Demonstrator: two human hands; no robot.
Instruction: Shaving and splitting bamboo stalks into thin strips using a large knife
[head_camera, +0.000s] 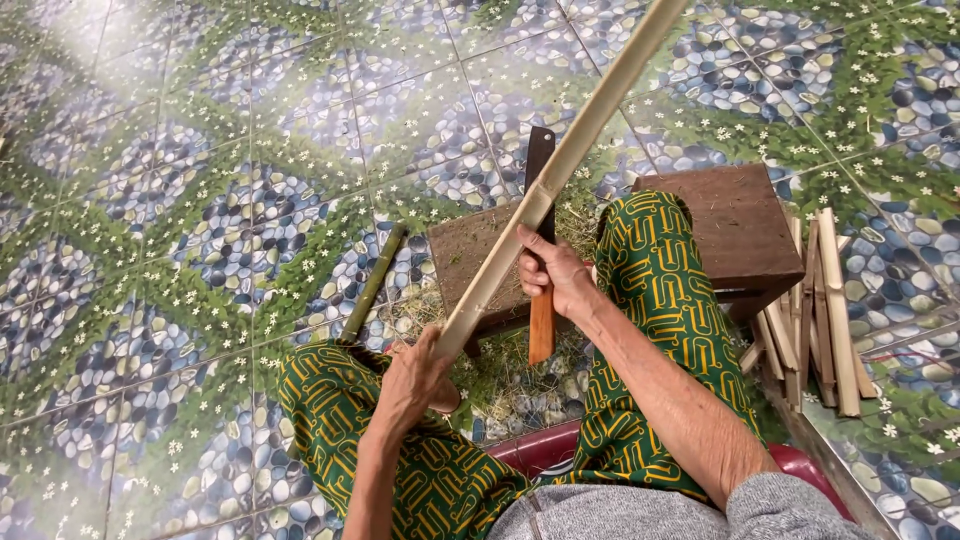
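My left hand (415, 378) grips the near end of a long pale bamboo strip (560, 165) that runs up and away to the top right. My right hand (553, 277) holds a knife by its orange wooden handle (541, 325); the dark blade (538, 160) stands up behind the strip, its edge against it. Both hands work above a low wooden block (460, 255) between my knees, which are in green and yellow patterned trousers.
A small dark wooden stool (735, 225) stands on the right. Beside it lies a pile of several split bamboo pieces (815, 310). A green bamboo stick (373, 285) lies on the tiled floor at left. Shavings litter the floor around the block.
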